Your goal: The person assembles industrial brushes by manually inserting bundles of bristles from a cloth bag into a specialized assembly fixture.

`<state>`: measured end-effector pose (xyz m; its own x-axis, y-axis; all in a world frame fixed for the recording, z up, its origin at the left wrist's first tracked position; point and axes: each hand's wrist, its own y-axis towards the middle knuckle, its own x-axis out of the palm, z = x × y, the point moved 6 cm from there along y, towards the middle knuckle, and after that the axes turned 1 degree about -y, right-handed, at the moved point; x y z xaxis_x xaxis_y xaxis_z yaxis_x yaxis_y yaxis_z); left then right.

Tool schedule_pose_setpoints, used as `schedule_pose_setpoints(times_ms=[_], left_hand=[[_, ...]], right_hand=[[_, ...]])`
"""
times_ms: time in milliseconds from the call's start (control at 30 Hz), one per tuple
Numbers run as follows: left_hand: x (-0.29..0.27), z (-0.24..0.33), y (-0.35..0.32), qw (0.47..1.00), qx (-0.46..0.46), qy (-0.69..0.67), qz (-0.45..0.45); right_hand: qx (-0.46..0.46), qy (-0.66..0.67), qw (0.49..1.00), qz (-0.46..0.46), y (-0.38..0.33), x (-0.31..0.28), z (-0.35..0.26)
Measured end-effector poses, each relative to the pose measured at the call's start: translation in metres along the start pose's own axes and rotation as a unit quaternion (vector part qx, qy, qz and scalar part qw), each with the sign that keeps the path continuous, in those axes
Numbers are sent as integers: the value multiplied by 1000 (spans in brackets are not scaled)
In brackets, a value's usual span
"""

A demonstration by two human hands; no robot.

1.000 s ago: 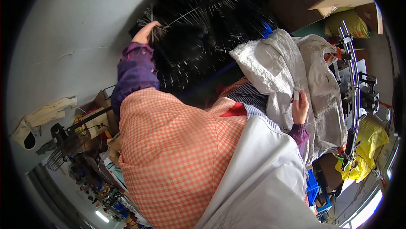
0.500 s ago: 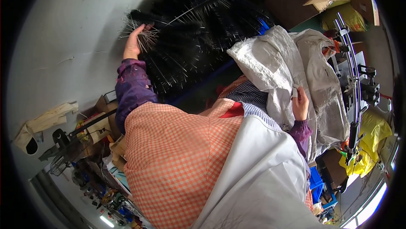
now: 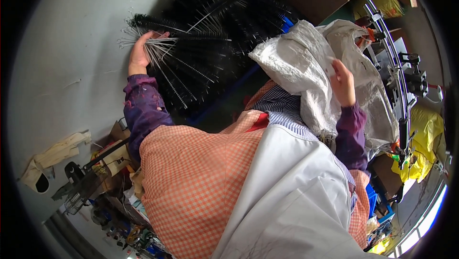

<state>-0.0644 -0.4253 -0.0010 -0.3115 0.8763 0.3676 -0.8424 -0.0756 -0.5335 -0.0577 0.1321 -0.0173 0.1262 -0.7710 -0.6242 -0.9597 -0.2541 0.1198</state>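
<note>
So, in the head view we're seeing the left hand grasping a bunch of black wire brushes by the bare stems, at the left end of the brush pile. We're guessing that handful is gathered, but loads more are lying there, so we're not calling it finished. The right hand is showing against the white sack, fingers bent; whether it's gripping any, we're not able to tell.

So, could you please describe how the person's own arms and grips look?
The left sleeve and right sleeve are dark purple with gathered cuffs; the left carries pinkish flecks. Orange-and-white checked fabric shows above both. The left grip and right grip wear no gloves.
</note>
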Motion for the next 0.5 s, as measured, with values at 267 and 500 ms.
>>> schedule_pose_setpoints(times_ms=[267, 500], left_hand=[[23, 6, -15, 994, 65, 4, 93], [66, 3, -48, 881, 267, 378, -104]], right_hand=[[-191, -61, 974, -101, 86, 81, -126], [-365, -87, 927, -24, 131, 170, -187]])
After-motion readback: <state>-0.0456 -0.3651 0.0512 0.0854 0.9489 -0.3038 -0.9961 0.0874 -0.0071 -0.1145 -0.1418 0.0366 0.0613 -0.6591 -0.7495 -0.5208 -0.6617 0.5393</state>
